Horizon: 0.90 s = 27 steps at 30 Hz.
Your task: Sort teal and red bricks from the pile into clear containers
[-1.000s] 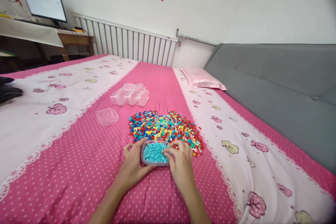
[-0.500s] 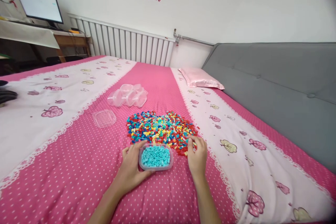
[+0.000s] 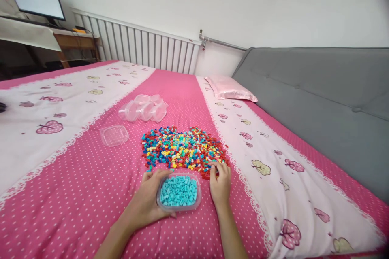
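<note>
My left hand (image 3: 151, 198) grips the left side of a clear plastic container (image 3: 199, 199), fingers at its back edge and thumb along the front. Turquoise toy bricks (image 3: 178, 191) fill much of the container. Just beyond it spreads a pile of small mixed-colour bricks (image 3: 182, 147), red, yellow, blue and turquoise. At the pile's near right edge is my right hand (image 3: 220, 184), its fingers curled with thumb and index close together. Whether a brick sits between those fingertips is too small to make out.
A clear lid (image 3: 114, 135) lies flat left of the pile. Several clear containers (image 3: 144, 108) stand grouped behind it. All rest on a pink patterned bedspread (image 3: 176, 85). A pink pillow (image 3: 231, 88) lies by the grey headboard (image 3: 316, 101) at right.
The container in my left hand has come nearer to me and tips slightly towards me. My right hand has shifted a little left at the pile's edge. The camera view has moved slightly.
</note>
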Each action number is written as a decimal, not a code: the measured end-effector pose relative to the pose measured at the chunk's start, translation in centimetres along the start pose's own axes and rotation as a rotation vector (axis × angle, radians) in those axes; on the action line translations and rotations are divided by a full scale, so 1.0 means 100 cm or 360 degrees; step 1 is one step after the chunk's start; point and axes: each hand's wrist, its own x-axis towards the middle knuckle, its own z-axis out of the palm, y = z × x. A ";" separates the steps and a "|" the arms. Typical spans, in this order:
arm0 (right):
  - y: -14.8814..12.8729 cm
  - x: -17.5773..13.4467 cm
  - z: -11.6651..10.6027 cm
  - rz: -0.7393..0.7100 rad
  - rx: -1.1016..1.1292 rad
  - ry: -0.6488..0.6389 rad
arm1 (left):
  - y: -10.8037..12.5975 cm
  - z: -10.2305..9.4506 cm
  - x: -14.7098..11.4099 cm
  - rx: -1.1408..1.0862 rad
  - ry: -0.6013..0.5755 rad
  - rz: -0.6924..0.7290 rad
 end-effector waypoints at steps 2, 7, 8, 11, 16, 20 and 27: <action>0.001 0.000 0.000 -0.0010 0.0001 -0.0009 | 0.001 0.001 0.000 0.0004 -0.0009 -0.0016; 0.003 -0.001 0.001 -0.0035 -0.0003 -0.0025 | 0.002 0.003 0.002 0.0006 -0.0013 -0.0095; 0.003 -0.001 0.002 -0.0039 -0.0006 -0.0028 | 0.002 0.004 0.002 0.0005 -0.0010 -0.0112; 0.003 -0.001 0.002 -0.0047 -0.0014 -0.0033 | 0.001 0.005 0.002 0.0002 -0.0002 -0.0152; 0.003 -0.001 0.002 -0.0056 -0.0029 -0.0041 | 0.002 0.005 0.001 -0.0003 -0.0005 -0.0173; 0.003 -0.002 0.002 -0.0061 -0.0033 -0.0055 | 0.003 0.004 0.003 -0.0004 0.0006 -0.0194; 0.004 -0.002 0.002 -0.0074 -0.0042 -0.0076 | 0.006 0.003 0.003 -0.0019 0.0013 -0.0235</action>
